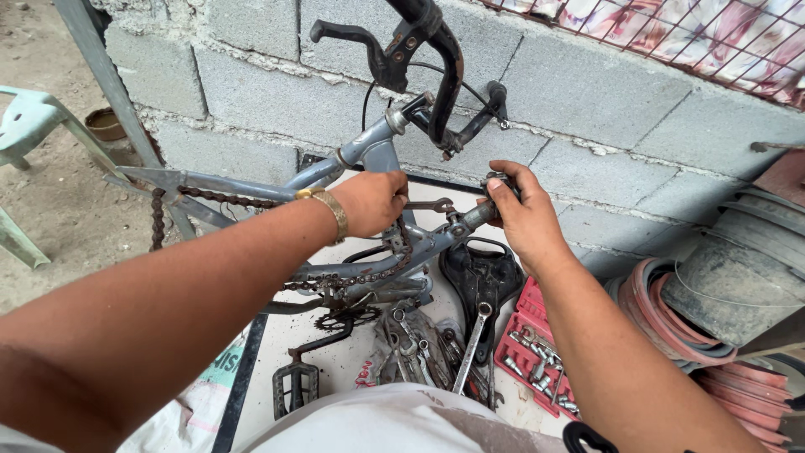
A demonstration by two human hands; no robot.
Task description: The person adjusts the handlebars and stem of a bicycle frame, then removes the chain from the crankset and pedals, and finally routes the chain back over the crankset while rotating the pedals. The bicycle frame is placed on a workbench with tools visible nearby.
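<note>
A grey bicycle frame (356, 155) lies upside down on a white sheet, its black handlebars (419, 46) leaning against a block wall. My left hand (369, 201), with a gold bracelet at the wrist, grips a small wrench (429, 205) at the seat clamp. My right hand (520, 214) holds the end of the seat tube (470, 218), with fingers closed over its black top part. A loose rusty chain (360, 273) hangs along the frame. The black saddle (480, 273) lies below my hands.
Several wrenches (419, 344) and a red socket tray (537, 352) lie on the sheet, beside a crank with a black pedal (295, 386). A stack of buckets (738, 277) stands at the right. A pale green plastic chair (29, 126) stands on the dirt at the left.
</note>
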